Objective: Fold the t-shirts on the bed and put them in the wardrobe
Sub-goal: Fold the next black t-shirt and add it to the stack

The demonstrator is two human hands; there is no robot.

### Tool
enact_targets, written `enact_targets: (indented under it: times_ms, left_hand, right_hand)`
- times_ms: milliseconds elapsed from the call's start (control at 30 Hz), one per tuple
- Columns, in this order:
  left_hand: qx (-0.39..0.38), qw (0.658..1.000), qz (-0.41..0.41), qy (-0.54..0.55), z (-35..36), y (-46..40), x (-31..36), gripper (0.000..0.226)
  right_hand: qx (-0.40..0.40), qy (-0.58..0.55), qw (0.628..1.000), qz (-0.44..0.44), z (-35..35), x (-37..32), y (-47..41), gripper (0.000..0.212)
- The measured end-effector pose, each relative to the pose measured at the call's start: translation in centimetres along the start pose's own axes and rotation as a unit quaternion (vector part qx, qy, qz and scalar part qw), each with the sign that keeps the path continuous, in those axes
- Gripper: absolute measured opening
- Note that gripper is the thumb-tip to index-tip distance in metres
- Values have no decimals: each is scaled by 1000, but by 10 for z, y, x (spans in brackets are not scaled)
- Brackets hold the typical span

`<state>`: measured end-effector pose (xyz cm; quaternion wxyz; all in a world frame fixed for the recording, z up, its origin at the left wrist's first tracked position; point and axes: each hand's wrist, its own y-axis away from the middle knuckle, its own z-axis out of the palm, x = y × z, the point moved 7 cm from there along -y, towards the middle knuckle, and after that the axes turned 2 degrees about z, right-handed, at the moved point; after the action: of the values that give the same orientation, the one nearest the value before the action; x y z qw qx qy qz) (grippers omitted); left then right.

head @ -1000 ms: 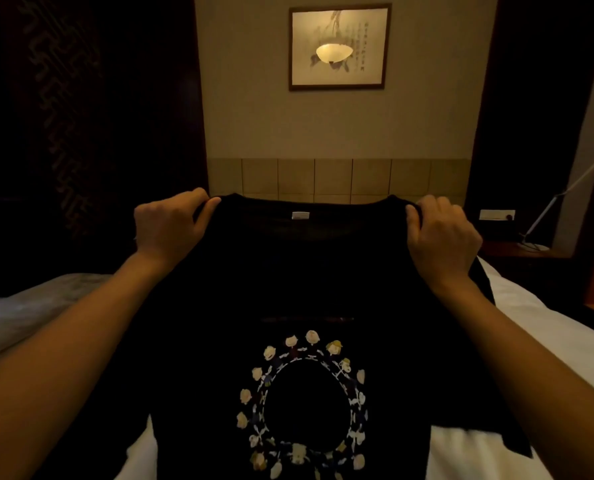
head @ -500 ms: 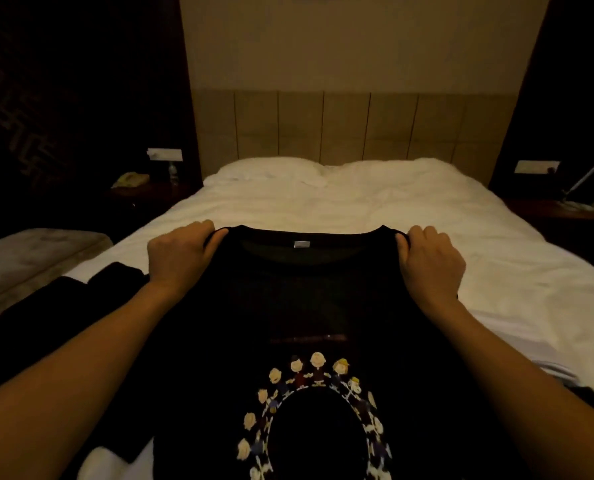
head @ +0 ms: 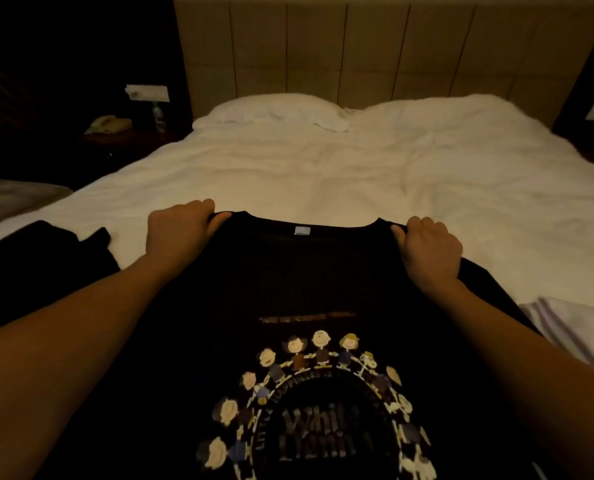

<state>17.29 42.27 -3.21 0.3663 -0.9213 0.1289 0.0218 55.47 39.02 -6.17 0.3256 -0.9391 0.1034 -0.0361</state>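
Note:
A black t-shirt point(head: 302, 271) with a ring of cartoon figures printed on its front is spread out before me over the near part of the white bed point(head: 323, 168). My left hand point(head: 178, 230) grips its left shoulder beside the collar. My right hand point(head: 427, 247) grips the right shoulder. The print faces up, with the neck label toward the headboard. More dark clothing point(head: 46, 247) lies crumpled on the bed at the left. The wardrobe is not in view.
Two white pillows point(head: 275, 110) lie against the padded headboard point(head: 375, 46). A dark nightstand at the left carries a telephone point(head: 108, 124) and a small bottle point(head: 157, 116). A white folded cloth point(head: 572, 327) lies at the right near edge. A grey bench point(head: 8, 199) stands left of the bed.
Both hands have lowered the shirt from held up in the air down toward the bed. My view has tipped down from the wall picture to the bed.

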Motion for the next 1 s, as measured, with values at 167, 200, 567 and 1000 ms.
enact_targets:
  times_ms: [167, 200, 567, 1000]
  left_hand:
    - [-48, 999, -5, 25, 75, 22, 0, 50]
    - [-50, 998, -7, 33, 83, 25, -1, 50]
    - [-114, 992, -45, 18, 77, 27, 9, 56]
    - [-303, 935, -92, 161, 5, 157, 107, 70]
  right_hand:
    - [-69, -28, 997, 2, 70, 0, 7, 52]
    - [-76, -36, 996, 4, 77, 0, 8, 52]
    - [-127, -29, 991, 41, 51, -15, 21, 42]
    - [-314, -120, 942, -12, -21, -62, 154, 62]
